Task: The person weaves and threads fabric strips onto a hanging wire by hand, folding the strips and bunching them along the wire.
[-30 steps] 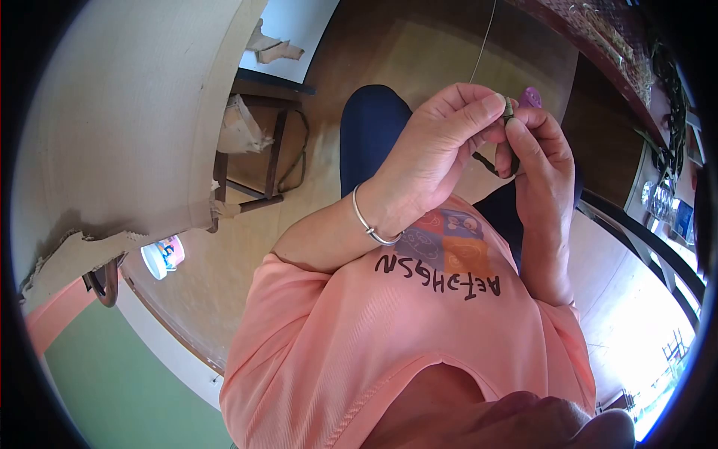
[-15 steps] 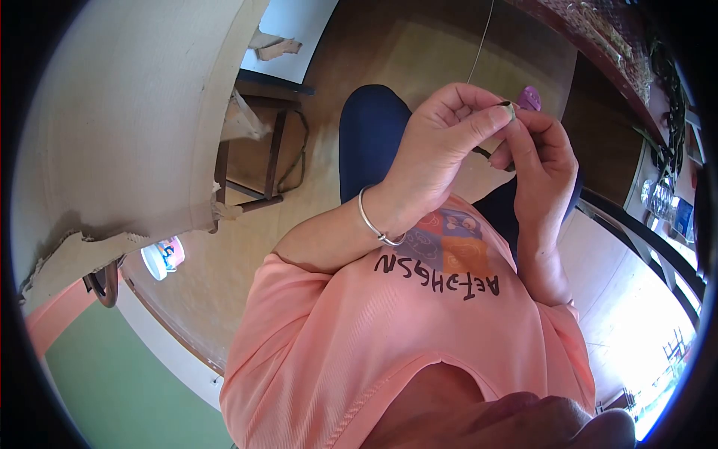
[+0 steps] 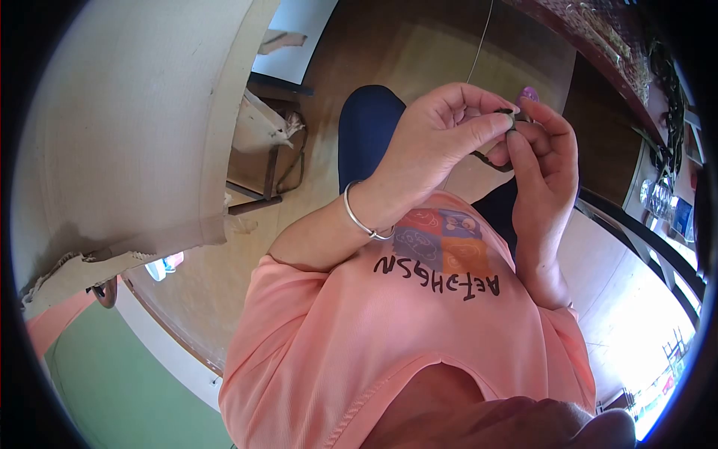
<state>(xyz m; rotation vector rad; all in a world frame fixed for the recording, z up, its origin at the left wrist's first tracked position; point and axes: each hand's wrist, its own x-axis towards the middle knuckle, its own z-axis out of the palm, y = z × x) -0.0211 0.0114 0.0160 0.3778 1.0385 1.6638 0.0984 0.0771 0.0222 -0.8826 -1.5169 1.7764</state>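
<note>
My left hand [image 3: 449, 135], with a silver bangle on its wrist, is closed, thumb and forefinger pinching a narrow dark green strip [image 3: 486, 159] whose exact kind I cannot make out. Right beside it, my right hand [image 3: 542, 153] presses its thumb against the pinched end. Its forefinger is raised, and the other fingers curl round the strip. Part of the strip shows as a dark curve below the fingers; the rest is hidden by them. Both hands are held above my lap, in front of my peach shirt [image 3: 359, 322].
A large torn cardboard sheet [image 3: 134, 112] fills the left side. Behind it stand a dark-framed stool [image 3: 258, 196] and a partly covered tub [image 3: 157, 269]. A purple object [image 3: 529, 94] lies beyond my hands. Clear plastic bottles [image 3: 657, 196] and a dark rail [image 3: 636, 236] are at right.
My right forefinger has lifted off the pinched end, and the strip has turned between my fingertips. In view, the cardboard's edge has shifted right, covering more of the tub.
</note>
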